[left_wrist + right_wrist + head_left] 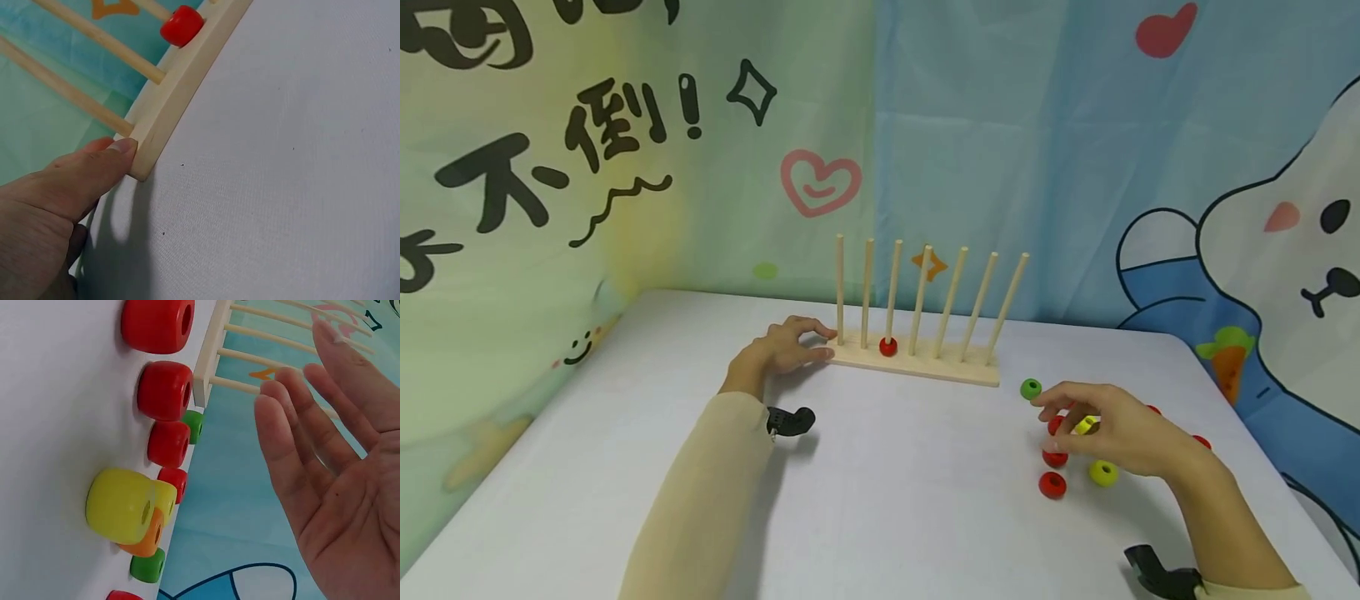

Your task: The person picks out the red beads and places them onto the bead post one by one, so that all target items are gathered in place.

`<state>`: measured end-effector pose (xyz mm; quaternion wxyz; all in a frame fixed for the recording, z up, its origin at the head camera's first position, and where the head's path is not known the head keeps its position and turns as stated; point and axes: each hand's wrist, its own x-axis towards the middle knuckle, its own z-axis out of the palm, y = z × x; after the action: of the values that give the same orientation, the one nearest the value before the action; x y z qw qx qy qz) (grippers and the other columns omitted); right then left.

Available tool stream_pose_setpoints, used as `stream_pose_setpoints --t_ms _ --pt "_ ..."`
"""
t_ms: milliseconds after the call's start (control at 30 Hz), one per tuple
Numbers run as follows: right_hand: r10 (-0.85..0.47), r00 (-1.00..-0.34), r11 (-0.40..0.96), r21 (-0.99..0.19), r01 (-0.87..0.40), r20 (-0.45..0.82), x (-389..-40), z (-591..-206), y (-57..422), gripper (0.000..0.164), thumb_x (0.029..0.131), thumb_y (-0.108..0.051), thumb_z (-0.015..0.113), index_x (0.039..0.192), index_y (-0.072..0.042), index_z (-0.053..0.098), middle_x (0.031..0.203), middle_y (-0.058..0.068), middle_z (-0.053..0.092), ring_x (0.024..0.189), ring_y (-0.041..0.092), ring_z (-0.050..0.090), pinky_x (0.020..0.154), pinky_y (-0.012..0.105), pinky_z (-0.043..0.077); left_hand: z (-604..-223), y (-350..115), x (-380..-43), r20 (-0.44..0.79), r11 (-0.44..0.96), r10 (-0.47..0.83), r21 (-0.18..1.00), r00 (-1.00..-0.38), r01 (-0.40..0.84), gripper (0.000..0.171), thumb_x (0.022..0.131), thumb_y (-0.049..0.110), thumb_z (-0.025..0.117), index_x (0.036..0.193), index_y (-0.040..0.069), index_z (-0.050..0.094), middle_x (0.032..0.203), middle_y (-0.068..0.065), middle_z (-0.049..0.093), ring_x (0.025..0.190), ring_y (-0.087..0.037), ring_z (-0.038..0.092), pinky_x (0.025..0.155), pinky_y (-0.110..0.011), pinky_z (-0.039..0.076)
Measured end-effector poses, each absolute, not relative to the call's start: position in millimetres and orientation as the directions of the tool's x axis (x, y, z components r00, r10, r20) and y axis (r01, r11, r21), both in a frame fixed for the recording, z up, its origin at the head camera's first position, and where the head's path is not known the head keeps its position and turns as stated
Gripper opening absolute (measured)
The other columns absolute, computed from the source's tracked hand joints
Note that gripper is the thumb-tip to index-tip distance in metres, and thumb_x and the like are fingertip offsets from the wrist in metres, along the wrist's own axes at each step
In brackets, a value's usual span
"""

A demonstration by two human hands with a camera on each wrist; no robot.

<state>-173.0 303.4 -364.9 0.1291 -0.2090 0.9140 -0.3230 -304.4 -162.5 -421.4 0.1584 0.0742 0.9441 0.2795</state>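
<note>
My left hand (781, 347) pinches the left end of a wooden peg board (910, 363), its thumb on the near corner in the left wrist view. The board stands upright on the table, with several thin pegs in a row. One red bead (888, 347) sits at the foot of the third peg from the left, low on the base. My right hand (1112, 427) hovers over loose beads at the right, fingers loosely bent and nothing between them. Under and around it lie a red bead (1052, 485), a yellow bead (1103, 473) and a green bead (1031, 388).
More loose beads show in the right wrist view, among them an orange bead (147, 540) and another green bead (148, 565). The white table (880, 483) ends at a printed cloth backdrop (970, 125) close behind the peg board.
</note>
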Motion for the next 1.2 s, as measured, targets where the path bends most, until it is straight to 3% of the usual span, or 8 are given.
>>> stream_pose_setpoints --t_ms 200,400,1200 --pt "-0.447 -0.877 0.701 -0.678 -0.221 -0.177 -169.2 -367.4 307.8 0.048 0.088 -0.029 0.083 0.129 -0.010 0.067 0.117 0.009 0.069 0.099 0.022 0.063 0.074 0.028 0.058 -421.5 -161.0 -306.4 -0.254 0.837 0.234 0.544 -0.938 0.061 0.043 0.098 0.052 0.063 0.139 0.042 0.060 0.169 -0.002 0.025 0.153 -0.044 0.019 0.114 -0.073 0.020" --pt "-0.514 -0.823 0.646 -0.740 -0.184 -0.244 -165.8 -375.1 316.1 0.046 0.087 -0.020 0.083 0.128 -0.005 0.066 0.116 0.011 0.067 0.093 0.021 0.066 0.075 0.029 0.057 -421.8 -162.7 -306.1 -0.256 0.830 0.232 0.555 -0.938 0.054 0.043 0.097 0.054 0.063 0.138 0.043 0.061 0.168 -0.002 0.025 0.153 -0.045 0.019 0.113 -0.075 0.020" --pt "-0.553 -0.783 0.632 -0.755 -0.172 -0.284 -161.5 -395.3 320.0 0.033 0.087 -0.017 0.082 0.119 -0.014 0.074 0.115 0.006 0.072 0.086 0.018 0.064 0.077 0.026 0.057 -424.8 -161.8 -310.6 -0.254 0.842 0.236 0.535 -0.938 0.068 0.044 0.097 0.053 0.063 0.139 0.041 0.061 0.168 -0.001 0.026 0.152 -0.044 0.020 0.114 -0.074 0.019"
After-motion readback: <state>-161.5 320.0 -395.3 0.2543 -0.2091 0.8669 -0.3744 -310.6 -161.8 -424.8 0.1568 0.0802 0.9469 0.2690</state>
